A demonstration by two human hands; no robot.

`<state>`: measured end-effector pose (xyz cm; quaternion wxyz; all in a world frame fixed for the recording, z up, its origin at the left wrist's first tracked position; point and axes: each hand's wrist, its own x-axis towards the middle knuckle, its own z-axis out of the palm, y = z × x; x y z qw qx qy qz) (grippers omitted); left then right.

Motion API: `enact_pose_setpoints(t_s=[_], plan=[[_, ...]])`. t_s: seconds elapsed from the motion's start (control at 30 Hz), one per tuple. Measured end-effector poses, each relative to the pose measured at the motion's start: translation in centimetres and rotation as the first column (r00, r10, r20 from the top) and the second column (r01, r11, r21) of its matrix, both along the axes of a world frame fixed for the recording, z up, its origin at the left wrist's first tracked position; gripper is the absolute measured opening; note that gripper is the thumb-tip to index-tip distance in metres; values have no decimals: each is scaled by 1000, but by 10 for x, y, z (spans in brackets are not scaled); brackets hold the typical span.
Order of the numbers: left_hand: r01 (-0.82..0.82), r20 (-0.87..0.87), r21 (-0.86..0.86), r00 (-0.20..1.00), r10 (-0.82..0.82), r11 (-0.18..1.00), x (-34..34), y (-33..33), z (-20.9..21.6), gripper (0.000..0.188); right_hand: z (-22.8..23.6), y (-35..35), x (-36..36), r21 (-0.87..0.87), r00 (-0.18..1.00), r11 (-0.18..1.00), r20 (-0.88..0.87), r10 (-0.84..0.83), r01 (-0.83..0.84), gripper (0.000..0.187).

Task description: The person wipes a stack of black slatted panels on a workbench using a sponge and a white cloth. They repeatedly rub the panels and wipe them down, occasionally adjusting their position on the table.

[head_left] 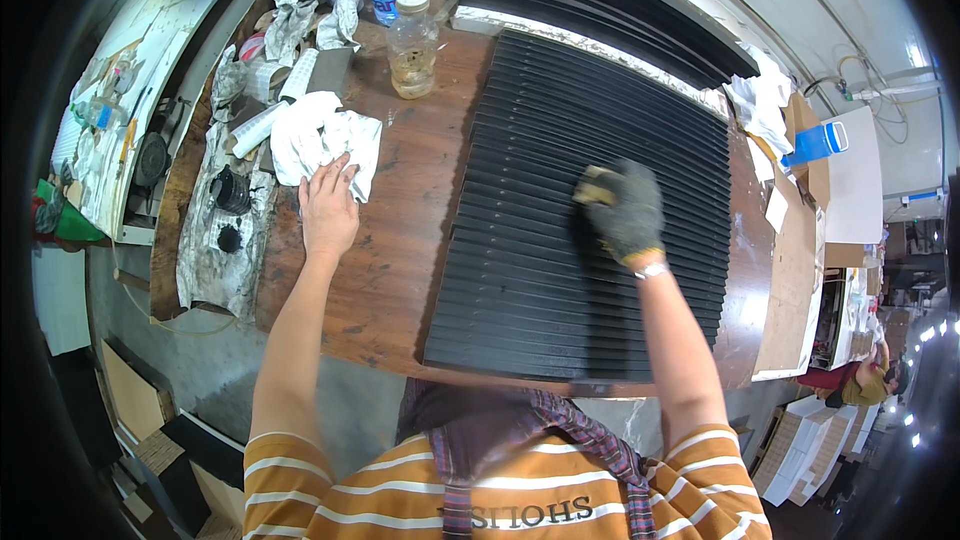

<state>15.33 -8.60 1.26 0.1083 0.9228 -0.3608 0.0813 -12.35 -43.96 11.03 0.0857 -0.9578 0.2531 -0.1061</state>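
Clearly set up for wiping: black slats (560, 270) laid side by side, overlapping, across the wooden surface (390, 270), long axes running left to right, stacked from near edge to far. Right hand (625, 212), gloved, fingers closed on a small tan pad (596, 186), pressed on the slats. Left hand (328, 205) bare, fingers spread flat on a white rag (325, 135), beside a capped jar (412, 45).

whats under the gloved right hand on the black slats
The right hand in a grey knit glove presses a small tan pad onto the overlapping black slats on the brown wooden table. The glove covers most of the pad and the slat surface beneath it.
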Motion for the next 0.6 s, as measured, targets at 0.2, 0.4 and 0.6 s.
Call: enact_pose_setpoints(t_s=[0.2, 0.4, 0.6], plan=[[-24, 4, 51, 1000, 24, 998, 1, -2, 0, 47, 37, -48, -71, -12, 926, 926, 37, -377, 377, 33], [56, 38, -33, 998, -55, 998, 7, 2, -5, 46, -8, 53, 111, 88, 937, 967, 284, 206, -239, 24], [84, 82, -12, 993, -83, 996, 13, 5, -11, 47, -10, 9, 59, 165, 963, 970, 233, 137, -178, 26]])
